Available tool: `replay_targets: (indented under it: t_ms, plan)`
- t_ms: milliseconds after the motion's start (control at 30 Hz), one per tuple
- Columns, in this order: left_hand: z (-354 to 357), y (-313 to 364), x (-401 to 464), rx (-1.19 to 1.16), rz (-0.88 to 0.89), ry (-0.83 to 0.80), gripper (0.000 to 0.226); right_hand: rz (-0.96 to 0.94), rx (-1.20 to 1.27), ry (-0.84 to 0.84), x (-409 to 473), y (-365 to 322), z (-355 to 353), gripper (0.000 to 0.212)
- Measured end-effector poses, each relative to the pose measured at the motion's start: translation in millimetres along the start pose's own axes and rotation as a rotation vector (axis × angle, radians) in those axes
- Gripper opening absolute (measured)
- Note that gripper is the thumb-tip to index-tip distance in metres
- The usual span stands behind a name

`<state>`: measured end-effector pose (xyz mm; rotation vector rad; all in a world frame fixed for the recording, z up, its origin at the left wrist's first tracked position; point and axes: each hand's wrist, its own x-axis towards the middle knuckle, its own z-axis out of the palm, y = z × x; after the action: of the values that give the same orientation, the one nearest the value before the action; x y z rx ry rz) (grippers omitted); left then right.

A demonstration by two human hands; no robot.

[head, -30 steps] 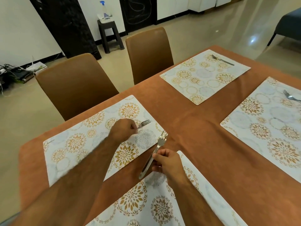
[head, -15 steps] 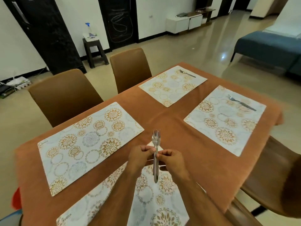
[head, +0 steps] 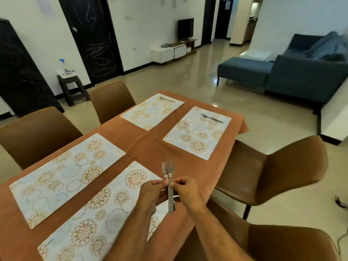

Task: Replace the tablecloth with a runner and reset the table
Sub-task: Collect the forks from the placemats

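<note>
Evidently gathering cutlery before stripping the orange tablecloth (head: 145,146), both hands' fingers (head: 180,182) pinch two stacked forks (head: 170,182) upright, two more forks lying at one o'clock.

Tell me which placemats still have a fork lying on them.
The two far placemats: far-left and far-right, each bearing a fork. The near two are bare.

The room was evenly, rather dimly lit, with a warm cast. The glossy floor (head: 188,85) carried pale glare patches. Shadows were soft. Wide-angle distortion bowed the edges, and the sofa (head: 301,72) at upper right was smeared with blur.
</note>
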<state>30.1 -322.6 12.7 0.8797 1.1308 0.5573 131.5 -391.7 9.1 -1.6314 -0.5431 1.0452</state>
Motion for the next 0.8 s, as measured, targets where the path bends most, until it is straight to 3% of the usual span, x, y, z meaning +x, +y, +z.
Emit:
replay_targets:
  t_ms: [467, 800]
  plan:
    - [90, -32, -71, 0.124, 0.045, -0.081, 0.006, 0.017, -0.049, 0.093, -75, -13, -107, 0.008]
    - [256, -101, -136, -0.082, 0.045, -0.055, 0.010, 0.042, 0.071, -0.025, -111, 6, -290, 0.014]
